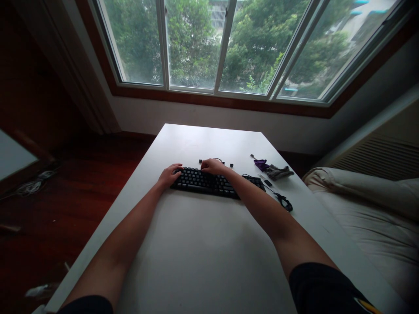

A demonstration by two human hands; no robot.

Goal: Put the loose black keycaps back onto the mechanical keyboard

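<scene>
A black keyboard (pixel 209 185) lies across the white table. My left hand (pixel 169 175) grips its left end, thumb by the near side and fingers towards the far side. Over the keyboard's upper middle, my right hand (pixel 212 166) is closed with its fingers bent down onto the keys. What its fingertips hold, if anything, is hidden. Small black pieces that look like keycaps lie behind the keyboard, one black piece (pixel 200 161) left of my right hand and another black piece (pixel 231 165) right of it.
Right of the keyboard lie a purple cloth (pixel 261 165), a grey cloth (pixel 279 172), a small black object (pixel 268 183) and a coiled black cable (pixel 284 203). The white table (pixel 196 244) reaches towards the window. A cushioned seat (pixel 366 205) stands along its right side.
</scene>
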